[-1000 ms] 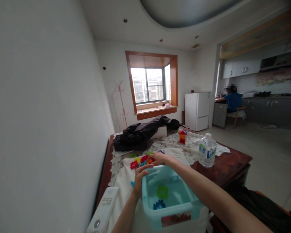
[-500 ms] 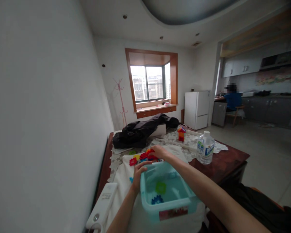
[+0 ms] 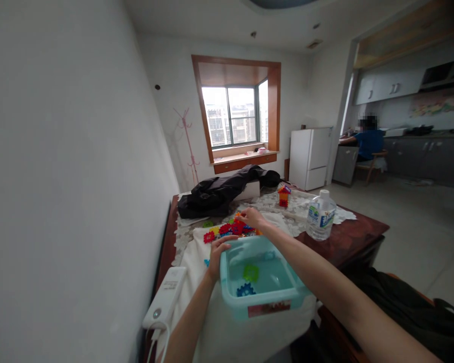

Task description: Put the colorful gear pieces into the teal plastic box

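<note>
Fig.: head view, table point(image 3: 363, 237) set along the wall, seen from its near end.

Table: dark wood; lace cover over the far half, white cloth point(image 3: 196, 262) over the near-left part. A black jacket point(image 3: 219, 194) lies at the far-left corner; a water bottle point(image 3: 321, 216) stands upright near the right edge, apart from the rest.

Bin: a teal plastic bin point(image 3: 263, 302) sits on the white cloth at the near edge, open, no lid in view. Contents: two loose pieces on the floor of the bin, one green block point(image 3: 250, 273) and one blue gear-shaped block point(image 3: 245, 290); otherwise mostly bare.

Loose pile: toy blocks point(image 3: 230, 229) in red, yellow, blue and green lie on the cloth just beyond the bin's far wall, toward the table's middle. A small built block house point(image 3: 284, 195) stands further off on the lace, near the far edge.

Hands: left hand point(image 3: 217, 254) rests on the bin's far-left corner, fingers curled over the rim, steadying it. Right hand point(image 3: 252, 218) reaches past the bin to the pile, fingertips pressed together on a piece; which piece cannot be told.

Step (judged): a block is being picked from the pile, w/ the bin held still. Next move would call for a clean lift over the bin's far wall w/o dragging neighbouring pieces.

Background: a fridge, a window, and a seated person at a counter, well apart.
</note>
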### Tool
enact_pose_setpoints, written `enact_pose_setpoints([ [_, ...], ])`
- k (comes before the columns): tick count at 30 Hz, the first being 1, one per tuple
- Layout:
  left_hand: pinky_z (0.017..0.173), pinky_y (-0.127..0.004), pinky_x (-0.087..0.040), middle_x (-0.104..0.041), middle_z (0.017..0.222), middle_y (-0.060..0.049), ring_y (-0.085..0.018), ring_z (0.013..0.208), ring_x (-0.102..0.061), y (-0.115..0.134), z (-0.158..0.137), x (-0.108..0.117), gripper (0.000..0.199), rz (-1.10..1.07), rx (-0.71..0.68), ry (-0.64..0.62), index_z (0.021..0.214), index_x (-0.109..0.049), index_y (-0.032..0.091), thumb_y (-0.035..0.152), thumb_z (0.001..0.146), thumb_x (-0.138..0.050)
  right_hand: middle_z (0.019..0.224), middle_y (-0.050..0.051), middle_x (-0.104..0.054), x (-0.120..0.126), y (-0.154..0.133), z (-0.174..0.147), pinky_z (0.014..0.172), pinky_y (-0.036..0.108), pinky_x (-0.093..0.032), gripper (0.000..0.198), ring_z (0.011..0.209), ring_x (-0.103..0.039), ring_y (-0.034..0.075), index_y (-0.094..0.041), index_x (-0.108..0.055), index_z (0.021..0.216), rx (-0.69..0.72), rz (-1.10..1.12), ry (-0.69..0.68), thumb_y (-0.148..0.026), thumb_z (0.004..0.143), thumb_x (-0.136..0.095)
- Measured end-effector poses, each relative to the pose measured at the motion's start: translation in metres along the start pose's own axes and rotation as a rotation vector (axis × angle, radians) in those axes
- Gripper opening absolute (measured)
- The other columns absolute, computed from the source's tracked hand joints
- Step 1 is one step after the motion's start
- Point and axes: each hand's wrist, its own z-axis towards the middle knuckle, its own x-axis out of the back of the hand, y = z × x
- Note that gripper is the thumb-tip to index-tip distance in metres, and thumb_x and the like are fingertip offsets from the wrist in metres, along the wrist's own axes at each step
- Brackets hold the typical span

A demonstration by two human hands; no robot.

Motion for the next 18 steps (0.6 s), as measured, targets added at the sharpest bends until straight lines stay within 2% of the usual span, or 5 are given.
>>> enact_pose_setpoints([
  [3,0.090,-0.037,-0.055,-0.081,0.100,-0.011,-0.035,0.110,-0.069,0.001,-0.001,-0.002,0.034,-0.037,0.002,-0.014,0.086,-0.087,0.017,0.041,0.066,-0.076,0.080,0.009,-0.075,0.002,0.000,0.002,0.065,0.028,-0.032,0.042,0.074,-0.060,0.018,-0.017,-0.076,0.077,-0.025,-0.012,0.035,-0.049,0.101,-0.065],
  [6,0.090,-0.037,-0.056,-0.081,0.102,-0.011,-0.034,0.108,-0.071,0.002,-0.003,-0.003,0.033,-0.030,-0.011,0.002,0.086,-0.088,0.017,0.043,0.069,-0.076,0.081,0.008,-0.075,0.003,0.001,0.002,0.065,0.027,-0.032,0.044,0.074,-0.059,0.017,-0.016,-0.077,0.081,-0.054,-0.001,0.051,-0.048,0.106,-0.058],
  [12,0.085,-0.040,-0.059,-0.082,0.097,-0.013,-0.035,0.100,-0.074,0.006,-0.005,-0.005,0.039,-0.072,0.009,-0.053,0.094,-0.089,0.015,0.043,0.070,-0.078,0.057,0.000,-0.057,0.003,-0.001,-0.004,0.061,0.027,-0.030,0.041,0.062,-0.048,0.013,-0.016,-0.065,0.060,-0.071,0.068,-0.052,-0.039,0.093,-0.075],
  [15,0.084,-0.039,-0.058,-0.082,0.098,-0.012,-0.035,0.100,-0.074,0.007,-0.006,-0.005,0.040,-0.074,-0.012,-0.055,0.097,-0.089,0.015,0.042,0.070,-0.077,0.066,0.002,-0.062,0.007,-0.010,-0.005,0.063,0.024,-0.034,0.048,0.066,-0.051,0.013,-0.015,-0.069,0.071,-0.041,0.148,-0.033,-0.052,0.102,-0.060],
  [18,0.078,-0.036,-0.057,-0.083,0.097,-0.011,-0.033,0.098,-0.074,0.006,-0.004,-0.004,0.041,-0.056,-0.023,-0.036,0.099,-0.089,0.015,0.039,0.068,-0.075,0.083,0.006,-0.071,0.015,-0.021,-0.010,0.069,0.024,-0.046,0.064,0.076,-0.061,0.017,-0.015,-0.072,0.087,0.033,0.476,-0.140,-0.073,0.100,-0.049],
])
